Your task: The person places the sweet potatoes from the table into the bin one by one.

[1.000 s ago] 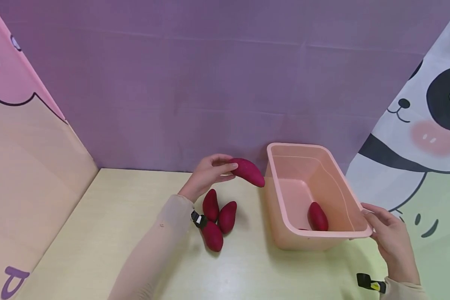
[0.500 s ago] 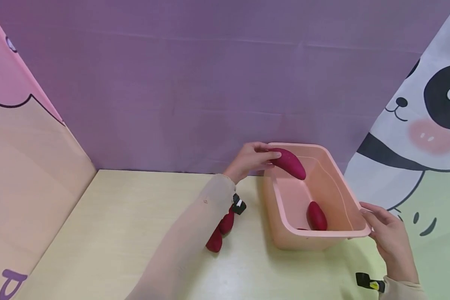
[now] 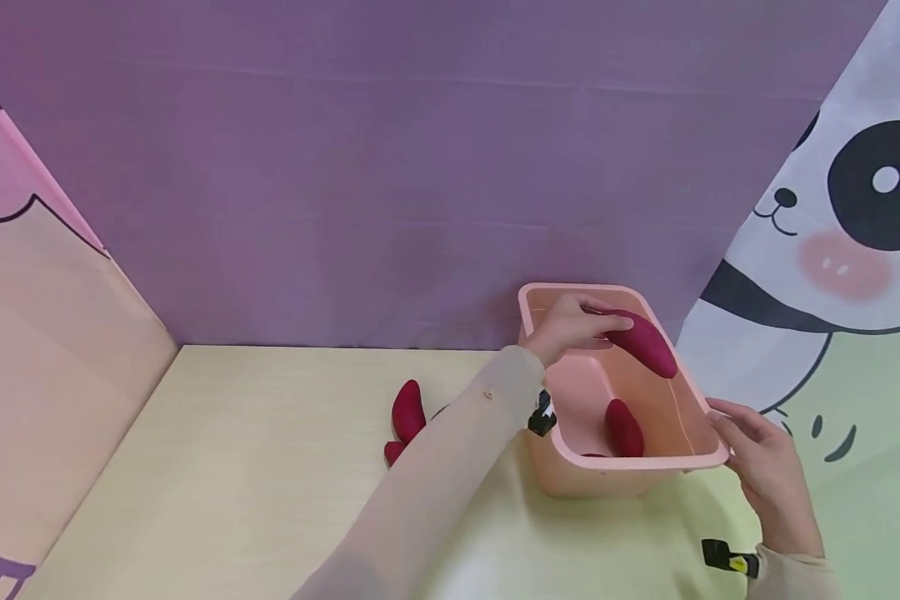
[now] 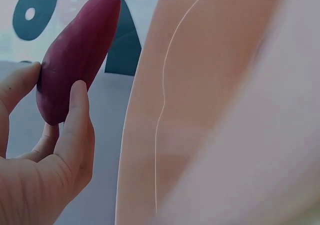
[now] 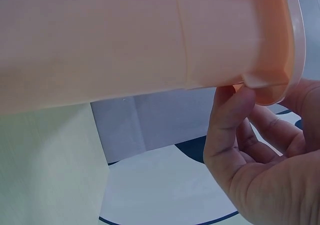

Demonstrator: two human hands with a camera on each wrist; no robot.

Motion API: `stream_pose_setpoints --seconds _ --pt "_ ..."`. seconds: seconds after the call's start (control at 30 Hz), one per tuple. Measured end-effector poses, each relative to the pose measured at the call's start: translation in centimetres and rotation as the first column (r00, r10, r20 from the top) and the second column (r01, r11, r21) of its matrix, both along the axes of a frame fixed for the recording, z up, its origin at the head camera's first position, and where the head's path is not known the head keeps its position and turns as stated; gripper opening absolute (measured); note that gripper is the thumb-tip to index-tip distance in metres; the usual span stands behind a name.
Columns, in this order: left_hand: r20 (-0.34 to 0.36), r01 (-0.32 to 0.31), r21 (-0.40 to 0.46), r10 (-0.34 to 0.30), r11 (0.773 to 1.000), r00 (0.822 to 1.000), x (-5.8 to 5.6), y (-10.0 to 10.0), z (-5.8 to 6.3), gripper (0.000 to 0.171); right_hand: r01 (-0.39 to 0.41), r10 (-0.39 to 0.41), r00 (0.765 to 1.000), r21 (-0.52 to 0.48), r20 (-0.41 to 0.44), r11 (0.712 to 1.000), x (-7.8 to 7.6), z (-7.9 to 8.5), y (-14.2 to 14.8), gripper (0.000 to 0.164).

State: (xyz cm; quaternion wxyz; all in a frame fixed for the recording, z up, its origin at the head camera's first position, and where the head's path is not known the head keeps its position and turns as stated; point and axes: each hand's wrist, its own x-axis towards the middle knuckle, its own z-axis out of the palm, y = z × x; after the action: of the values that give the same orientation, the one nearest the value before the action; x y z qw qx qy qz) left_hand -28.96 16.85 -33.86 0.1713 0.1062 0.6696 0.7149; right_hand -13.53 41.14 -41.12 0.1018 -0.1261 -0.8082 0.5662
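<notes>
My left hand (image 3: 570,327) pinches one end of a purple-red sweet potato (image 3: 647,346) between thumb and fingers, above the open top of a pink plastic bin (image 3: 562,442). In the left wrist view the sweet potato (image 4: 77,55) points upward from the fingertips. My right hand (image 3: 767,467) grips the bin's near right rim corner; the right wrist view has the fingers curled under the rim (image 5: 295,45). Inside the bin lies another sweet potato (image 3: 625,429), with a sliver of one more beside it, mostly hidden by the front wall.
On the light wooden table (image 3: 255,467), left of the bin, lie more sweet potatoes (image 3: 408,411), partly covered by my left forearm. A purple cloth wall (image 3: 345,208) stands behind, and a panda-printed panel (image 3: 832,275) rises at the right.
My left hand has carried the sweet potato rightward from beside the bin to over its opening. The right hand keeps its grip on the rim. The head view has shifted slightly.
</notes>
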Motion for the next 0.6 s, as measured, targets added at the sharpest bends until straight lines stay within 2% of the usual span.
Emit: stream_pose_setpoints --seconds 0.13,0.3,0.47,0.53,0.6 --pt "-0.05 0.001 -0.039 -0.003 0.999 0.999 0.2 1.2 0.1 0.023 -0.008 0.007 1.0 -0.03 -0.006 1.0 -0.1 0.0 0.0 0.045" --pt "-0.108 0.034 -0.169 -0.053 0.985 0.993 0.5 1.8 0.0 0.019 -0.021 0.021 1.0 -0.018 -0.018 1.0 -0.1 0.1 -0.1 0.045" --pt "-0.144 0.099 -0.325 -0.152 0.941 0.978 1.0 2.0 0.0 0.015 -0.019 0.018 1.0 -0.025 -0.024 1.0 -0.1 0.2 0.0 0.043" --pt "-0.158 0.109 -0.386 -0.182 0.916 0.97 1.4 2.2 0.0 0.013 -0.016 0.014 0.999 -0.052 -0.029 0.999 0.0 0.2 0.0 0.041" --pt "-0.168 0.109 -0.415 -0.194 0.903 0.966 1.8 2.4 0.0 0.012 -0.014 0.011 0.999 -0.087 -0.03 0.996 0.0 0.1 0.0 0.039"
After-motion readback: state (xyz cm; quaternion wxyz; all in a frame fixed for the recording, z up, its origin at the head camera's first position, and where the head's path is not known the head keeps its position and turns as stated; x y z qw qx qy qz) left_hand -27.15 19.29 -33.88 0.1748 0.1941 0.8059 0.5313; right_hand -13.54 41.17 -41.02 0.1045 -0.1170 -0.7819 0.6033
